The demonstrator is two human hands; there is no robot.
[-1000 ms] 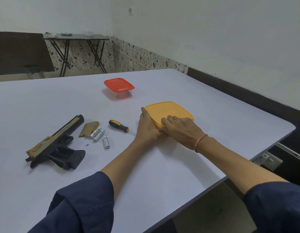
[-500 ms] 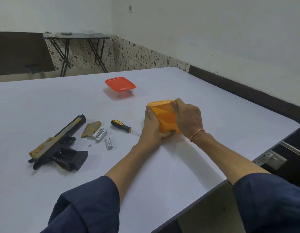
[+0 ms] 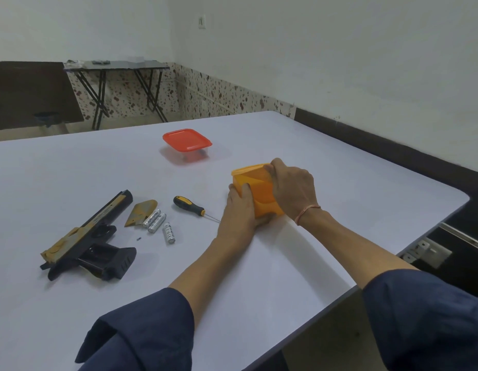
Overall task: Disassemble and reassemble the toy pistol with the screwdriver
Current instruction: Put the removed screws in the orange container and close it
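Gripping the orange container (image 3: pixel 262 195) with both hands, I have my left hand (image 3: pixel 239 210) curled round its near left side and my right hand (image 3: pixel 292 187) clamped over its top far edge; the box stands tilted on the table (image 3: pixel 366 188). Just left of the container lies the screwdriver (image 3: pixel 188 205), its tip pointing toward my left hand. Farther left of the container sit three batteries (image 3: pixel 157 223), a gold cover piece (image 3: pixel 141 214) and a tiny screw (image 3: pixel 138 238). The toy pistol (image 3: pixel 88 236) lies on its side well left of the container, untouched. Beyond the container sits a closed red-lidded box (image 3: pixel 188 141).
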